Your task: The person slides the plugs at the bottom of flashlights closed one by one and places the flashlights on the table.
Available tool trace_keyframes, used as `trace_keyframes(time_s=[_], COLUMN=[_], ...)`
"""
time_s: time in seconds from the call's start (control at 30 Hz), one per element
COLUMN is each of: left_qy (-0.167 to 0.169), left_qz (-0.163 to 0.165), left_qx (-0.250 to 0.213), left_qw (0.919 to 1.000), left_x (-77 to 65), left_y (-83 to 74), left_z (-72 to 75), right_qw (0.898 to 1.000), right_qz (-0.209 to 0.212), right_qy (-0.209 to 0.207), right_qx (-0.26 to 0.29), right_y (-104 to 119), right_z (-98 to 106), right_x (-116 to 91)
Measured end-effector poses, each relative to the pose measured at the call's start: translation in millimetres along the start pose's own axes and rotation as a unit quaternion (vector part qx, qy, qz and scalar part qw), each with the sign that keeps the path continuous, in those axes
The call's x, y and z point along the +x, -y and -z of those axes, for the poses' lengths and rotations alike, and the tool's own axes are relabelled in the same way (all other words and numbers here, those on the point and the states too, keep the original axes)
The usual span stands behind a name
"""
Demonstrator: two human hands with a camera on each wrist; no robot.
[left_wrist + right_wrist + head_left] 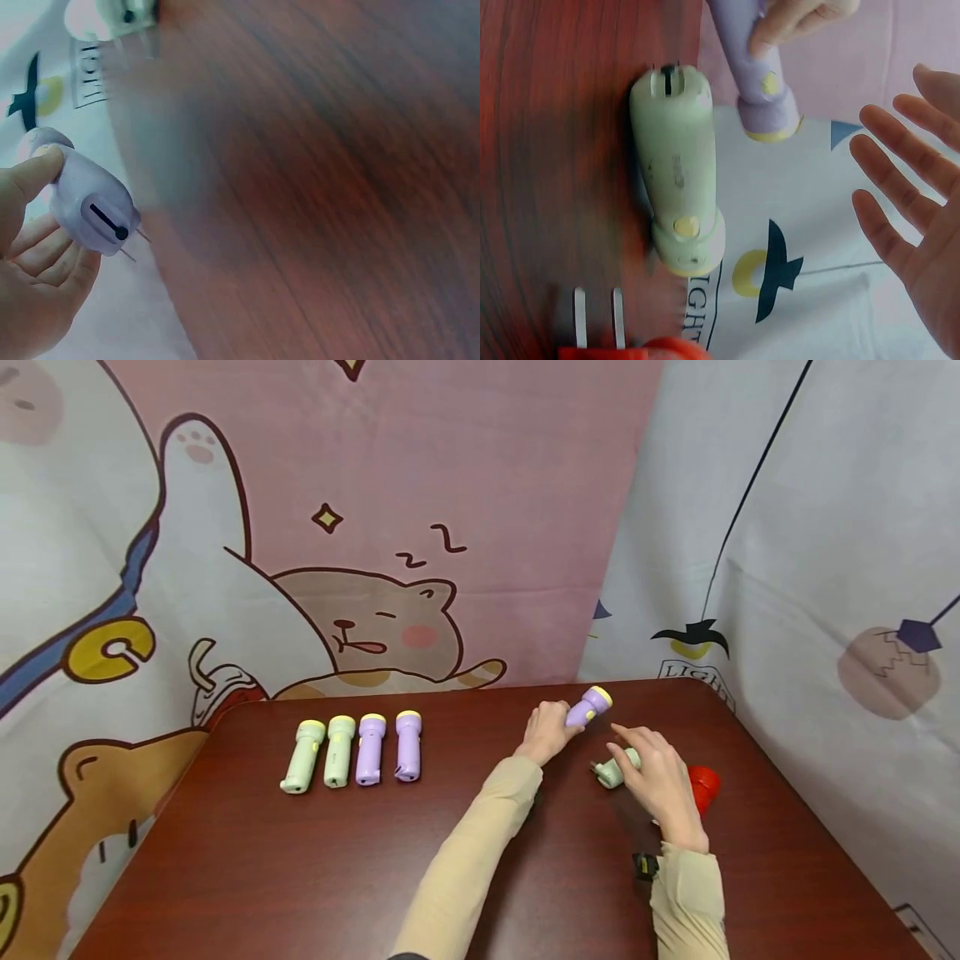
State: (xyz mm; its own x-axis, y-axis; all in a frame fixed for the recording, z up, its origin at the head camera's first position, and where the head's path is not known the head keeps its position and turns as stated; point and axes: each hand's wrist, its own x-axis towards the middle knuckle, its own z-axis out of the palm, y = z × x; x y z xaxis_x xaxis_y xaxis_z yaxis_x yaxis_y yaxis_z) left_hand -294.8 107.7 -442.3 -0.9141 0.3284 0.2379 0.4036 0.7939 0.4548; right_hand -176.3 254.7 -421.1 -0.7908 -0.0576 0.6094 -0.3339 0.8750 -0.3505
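My left hand (545, 732) grips a purple flashlight (587, 707) with a yellow rim, held up over the back right of the table. In the left wrist view, a black slider and two thin prongs show on its tail end. My right hand (663, 781) holds nothing, its fingers spread apart in the right wrist view. Close to it a pale green flashlight (676, 165) with a yellow button lies on the table. A red object (703, 787) is partly hidden behind the right hand; two metal prongs stick out of it in the right wrist view.
On the left of the brown table (300, 877) several flashlights lie in a row: two green (303, 757) and two purple (408, 746). A small black item (645, 866) sits by the right cuff. Printed cloth (525, 510) hangs behind the table and along its right side.
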Motion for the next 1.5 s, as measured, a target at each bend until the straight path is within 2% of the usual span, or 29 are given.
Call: trace_keyframes(time_s=[0.13,0.3,0.5,0.7,0.83,1.07,1.13,1.37,1.5], left_qy=[-0.015,-0.035,-0.05,-0.061,-0.06,-0.044,-0.04,-0.044,-0.043], left_qz=[0.012,0.029,0.048,0.056,0.074,0.115,0.122,0.124,0.133], left_qx=[-0.082,-0.168,-0.225,-0.297,-0.348,-0.448,-0.468,-0.512,-0.549], left_qw=[0.9965,0.9847,0.9718,0.9512,0.9327,0.8853,0.8742,0.849,0.8242], left_x=[-7.6,-19.7,-30.1,-42.4,-52.0,-68.2,-72.9,-88.1,-93.8], left_y=[4.0,10.4,17.0,21.1,24.9,33.1,34.0,39.7,46.9], left_z=[10.5,25.4,38.2,45.4,48.0,51.9,54.5,64.6,66.6], right_qw=[1.0,0.999,0.998,0.997,0.997,0.995,0.995,0.993,0.992], right_qz=[0.015,0.035,0.061,0.072,0.078,0.092,0.099,0.107,0.115], right_qy=[-0.003,-0.012,-0.013,-0.005,0.002,0.006,0.007,0.025,0.028], right_qx=[-0.001,-0.003,0.007,0.014,0.023,0.029,0.032,0.038,0.036], right_y=[6.8,16.0,26.0,33.1,38.0,46.4,49.4,59.6,66.1], right_z=[-4.8,-10.0,-16.0,-22.3,-26.1,-32.3,-34.3,-39.2,-42.6], right_x=[2.0,4.3,7.2,9.5,11.1,12.4,12.8,13.2,12.9])
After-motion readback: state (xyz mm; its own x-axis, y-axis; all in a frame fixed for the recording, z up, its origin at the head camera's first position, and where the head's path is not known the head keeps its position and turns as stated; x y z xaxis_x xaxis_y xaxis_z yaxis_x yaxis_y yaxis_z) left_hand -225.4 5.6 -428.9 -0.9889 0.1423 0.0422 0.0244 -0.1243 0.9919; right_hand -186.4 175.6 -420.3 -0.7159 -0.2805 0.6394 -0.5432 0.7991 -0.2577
